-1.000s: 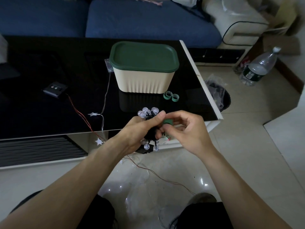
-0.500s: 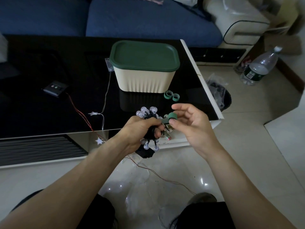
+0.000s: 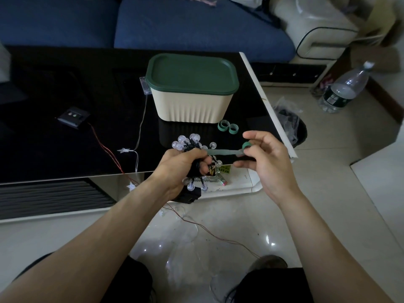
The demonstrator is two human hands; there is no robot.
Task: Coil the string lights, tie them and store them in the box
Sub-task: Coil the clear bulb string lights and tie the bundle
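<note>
Black glass is covering the coffee table, which is filling the upper left of the frame. On it, at the left, a small dark switch box is lying with red wires running down toward the floor. Right of that, a star-shaped light on clear wire is lying near the table's front edge.

At centre, the left hand is gripping the coiled globe string lights, fingers curled round the black bundle; clear bulbs are sticking out above and below the fist. The bundle's long axis is running roughly top to bottom of the frame.

Behind it, at upper centre, the cream ribbed box is standing with its green lid on. Two green tie rolls are lying just beside its lower right corner.

From the left thumb a green tie strip is stretching horizontally rightward to the right hand, which is pinching its rolled end between thumb and fingers.

A yellow label below the bundle is too blurred to read. At upper right, a plastic water bottle is standing tilted on the floor; its label is unreadable.
</note>
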